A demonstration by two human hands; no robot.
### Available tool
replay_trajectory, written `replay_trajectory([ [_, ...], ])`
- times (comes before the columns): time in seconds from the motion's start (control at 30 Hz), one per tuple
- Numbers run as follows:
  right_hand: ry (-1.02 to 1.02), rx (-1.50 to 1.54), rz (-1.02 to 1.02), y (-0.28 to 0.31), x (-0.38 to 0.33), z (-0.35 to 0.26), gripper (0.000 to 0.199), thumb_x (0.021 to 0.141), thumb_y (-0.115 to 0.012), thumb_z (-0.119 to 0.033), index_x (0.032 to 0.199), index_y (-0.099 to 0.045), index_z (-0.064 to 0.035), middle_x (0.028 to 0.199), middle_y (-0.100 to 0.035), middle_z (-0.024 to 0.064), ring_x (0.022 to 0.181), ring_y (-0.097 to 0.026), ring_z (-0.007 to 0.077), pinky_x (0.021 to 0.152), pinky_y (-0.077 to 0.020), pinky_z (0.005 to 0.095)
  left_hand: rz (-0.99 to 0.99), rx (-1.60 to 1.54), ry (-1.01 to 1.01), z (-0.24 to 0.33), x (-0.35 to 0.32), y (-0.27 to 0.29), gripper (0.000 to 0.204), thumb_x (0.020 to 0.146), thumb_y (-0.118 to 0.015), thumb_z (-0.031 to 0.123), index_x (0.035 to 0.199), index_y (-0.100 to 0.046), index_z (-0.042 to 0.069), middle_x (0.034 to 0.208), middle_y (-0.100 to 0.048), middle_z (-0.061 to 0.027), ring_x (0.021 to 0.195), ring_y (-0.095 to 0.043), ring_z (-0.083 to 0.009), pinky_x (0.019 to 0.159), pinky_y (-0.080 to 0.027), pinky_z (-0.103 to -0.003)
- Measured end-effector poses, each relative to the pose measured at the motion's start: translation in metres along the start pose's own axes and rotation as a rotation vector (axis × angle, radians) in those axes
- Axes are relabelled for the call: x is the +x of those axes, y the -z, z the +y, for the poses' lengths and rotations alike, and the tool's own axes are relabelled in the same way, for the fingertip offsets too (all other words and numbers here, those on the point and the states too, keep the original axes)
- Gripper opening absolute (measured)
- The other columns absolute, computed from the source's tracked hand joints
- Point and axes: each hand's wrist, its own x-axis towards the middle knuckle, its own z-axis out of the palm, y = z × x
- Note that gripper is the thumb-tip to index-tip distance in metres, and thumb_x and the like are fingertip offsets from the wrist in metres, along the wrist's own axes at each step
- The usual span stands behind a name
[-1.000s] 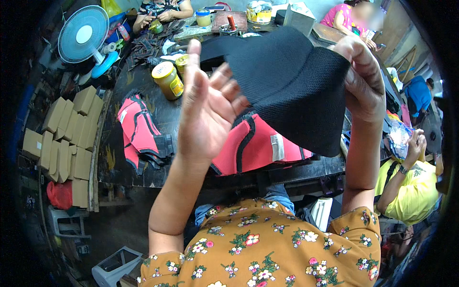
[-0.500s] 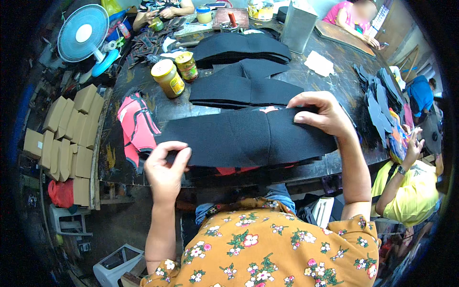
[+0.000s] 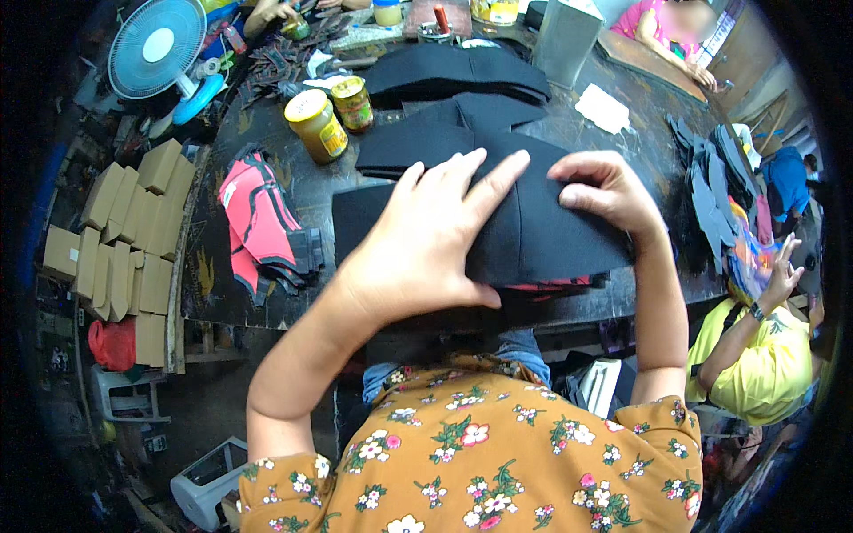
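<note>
A black fabric panel (image 3: 555, 235) with a seam lies in front of me near the table's front edge. My left hand (image 3: 426, 235) is spread over its middle, fingers stretched out and thumb toward the near edge, hiding part of the panel. At the panel's far right edge, my right hand (image 3: 613, 191) is closed on the cloth between thumb and curled forefinger. Under the near edge, a bit of pink material (image 3: 560, 284) peeks out. To the left lie pink and black sewn pieces (image 3: 258, 218). Stacked black panels (image 3: 404, 142) sit just behind.
Two jars with yellow lids (image 3: 317, 126) stand behind the left-hand pieces. Farther back are another black stack (image 3: 462, 75) and a metal can (image 3: 564, 40). Dark cut pieces (image 3: 706, 191) lie at right. A fan (image 3: 158, 46) and cardboard boxes (image 3: 124, 231) are left; co-workers sit around.
My left hand has let go of the panel's left end and swung right, opening out over its middle. My right hand stays at the right edge. The view has shifted slightly.
</note>
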Motion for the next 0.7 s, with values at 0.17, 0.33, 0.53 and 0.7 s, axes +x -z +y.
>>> replay_trajectory([
  [0.17, 0.043, -0.374, 0.034, 0.000, 0.003, -0.029, 0.066, 0.075, -0.086, -0.040, 0.125, -0.065, -0.0016, 0.109, -0.067, 0.0065, 0.104, -0.061, 0.0154, 0.097, -0.0477, 0.0320, -0.043, -0.124, -0.152, -0.033, 0.013, -0.012, 0.116, 0.052, -0.092, 0.027, 0.152, -0.035, 0.006, 0.126, -0.056, -0.0208, 0.118, -0.055, -0.0399, 0.104, -0.043, -0.045],
  [0.33, 0.500, -0.627, -0.102, -0.033, -0.011, -0.052, 0.136, 0.046, -0.092, -0.063, 0.152, -0.035, 0.0016, 0.154, -0.040, 0.0218, 0.144, -0.039, 0.0351, 0.118, -0.0305, 0.0444, 0.107, -0.092, -0.198, -0.044, 0.009, -0.028, 0.121, 0.054, -0.093, 0.035, 0.154, -0.031, 0.007, 0.119, -0.058, -0.0234, 0.114, -0.057, -0.0418, 0.100, -0.047, -0.045],
  [0.53, 0.234, -0.452, -0.040, -0.059, -0.002, -0.029, 0.116, 0.058, -0.089, -0.031, 0.154, -0.032, 0.0005, 0.148, -0.045, 0.0232, 0.138, -0.045, 0.0378, 0.116, -0.0344, 0.0438, 0.056, -0.302, -0.070, -0.053, 0.003, -0.034, 0.121, 0.054, -0.092, 0.034, 0.154, -0.029, 0.007, 0.118, -0.058, -0.0230, 0.113, -0.058, -0.0423, 0.101, -0.045, -0.046],
  [0.7, 0.426, -0.504, 0.073, -0.070, -0.013, -0.016, 0.106, 0.060, -0.085, -0.032, 0.152, -0.037, -0.0057, 0.123, -0.058, 0.0216, 0.113, -0.057, 0.0404, 0.100, -0.0437, 0.0462, 0.057, -0.276, -0.064, -0.043, -0.005, -0.037, 0.112, 0.055, -0.088, 0.028, 0.151, -0.034, 0.008, 0.117, -0.058, -0.0199, 0.111, -0.058, -0.0408, 0.100, -0.044, -0.046],
])
